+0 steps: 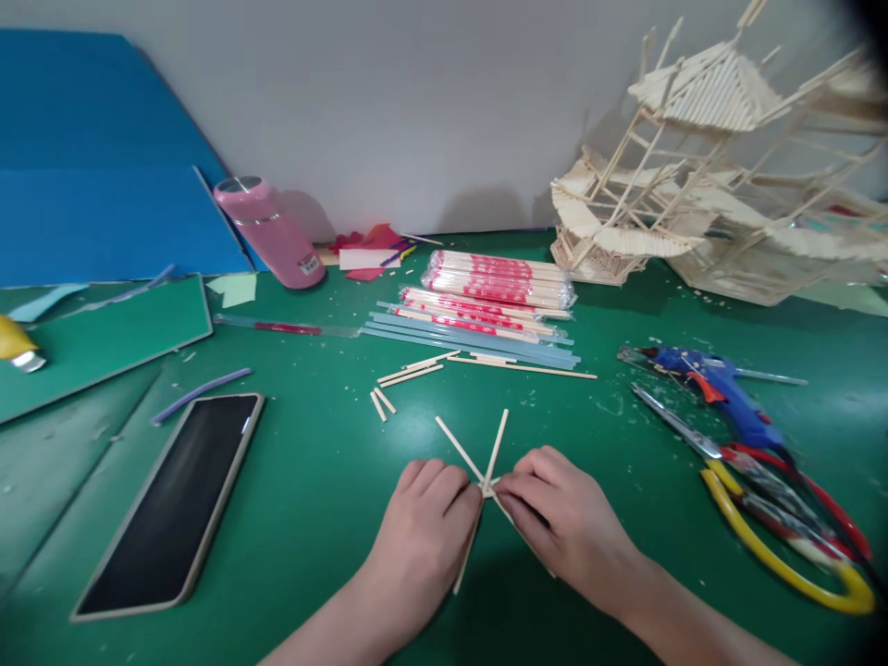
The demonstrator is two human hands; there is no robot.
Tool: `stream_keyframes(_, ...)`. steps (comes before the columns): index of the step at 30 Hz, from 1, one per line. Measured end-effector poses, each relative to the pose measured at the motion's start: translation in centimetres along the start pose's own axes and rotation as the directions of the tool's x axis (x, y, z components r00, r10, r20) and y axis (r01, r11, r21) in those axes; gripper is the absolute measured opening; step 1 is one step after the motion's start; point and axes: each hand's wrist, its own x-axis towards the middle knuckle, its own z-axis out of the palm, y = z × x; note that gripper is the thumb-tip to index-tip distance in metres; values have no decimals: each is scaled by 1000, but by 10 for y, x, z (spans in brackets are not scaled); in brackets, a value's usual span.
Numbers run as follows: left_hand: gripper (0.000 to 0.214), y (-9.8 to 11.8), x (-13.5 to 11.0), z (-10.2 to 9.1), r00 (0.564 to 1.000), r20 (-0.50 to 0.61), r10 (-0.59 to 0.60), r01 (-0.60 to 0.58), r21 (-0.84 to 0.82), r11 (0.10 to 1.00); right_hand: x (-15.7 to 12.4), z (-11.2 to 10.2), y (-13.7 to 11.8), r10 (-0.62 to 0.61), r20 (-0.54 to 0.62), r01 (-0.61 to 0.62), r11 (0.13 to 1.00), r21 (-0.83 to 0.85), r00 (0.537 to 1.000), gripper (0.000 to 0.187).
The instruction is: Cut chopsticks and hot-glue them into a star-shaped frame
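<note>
Several thin wooden sticks (495, 446) meet at one point and spread out like a star low over the green table. My left hand (428, 518) is closed, its fingertips pinching the sticks just left of where they join. From the other side, my right hand (555, 509) pinches the same joint between thumb and fingers. Two sticks point away from me, and two come back toward me partly under my hands. My fingers hide part of the joint. Beyond my hands lie short cut stick pieces (383, 400) and longer loose sticks (524, 368).
Wrapped chopstick packs (496, 277) and glue sticks (472, 340) lie at the back. Right are a blue glue gun (721, 379), scissors or pliers (749, 518) with red and yellow handles, and a wooden stick building (694, 176). Left are a phone (170, 504) and pink bottle (270, 231).
</note>
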Motion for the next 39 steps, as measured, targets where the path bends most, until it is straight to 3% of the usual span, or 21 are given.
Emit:
stream_keyframes(7,25,0,1,0,1000,8,6,-6,6,1000,0,-3,-2,25,58,-27,999,35,998,18)
stream_keyframes(26,24,-1,0,2,1000,13,4,-4,14,1000,-1,-2,1,30,-9,-29,994,110,1000,14)
stream_keyframes(39,23,-2,-1,2,1000,24,1,-1,-1,1000,-4,-7,-3,22,76,-31,993,117,997,11)
